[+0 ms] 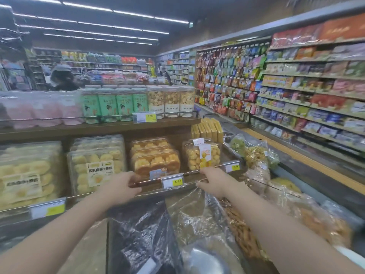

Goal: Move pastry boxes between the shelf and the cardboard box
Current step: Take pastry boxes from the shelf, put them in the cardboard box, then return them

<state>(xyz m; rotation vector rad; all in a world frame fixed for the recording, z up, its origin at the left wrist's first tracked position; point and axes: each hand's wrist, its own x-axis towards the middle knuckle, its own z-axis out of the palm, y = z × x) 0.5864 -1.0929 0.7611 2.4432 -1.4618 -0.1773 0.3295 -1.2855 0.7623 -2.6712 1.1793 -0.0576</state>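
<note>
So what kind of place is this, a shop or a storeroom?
A supermarket snack aisle, most likely: yellow price tags clipped to the shelf rail, stacked clear pastry boxes, and long wall shelving packed with packaged snacks.

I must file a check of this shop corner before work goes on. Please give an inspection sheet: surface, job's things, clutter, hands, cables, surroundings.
Surface: wooden shelf, two tiers, clear front rail with price tags.
Job's things: clear pastry boxes stacked on the lower tier; cardboard box not seen.
Clutter: crinkled plastic bags of snacks below the shelf.
Hands: left hand and right hand both at the front rail; grip unclear from blur.
Cables: nothing seen.
Surroundings: snack aisle on the right; a person behind the shelf.
</note>
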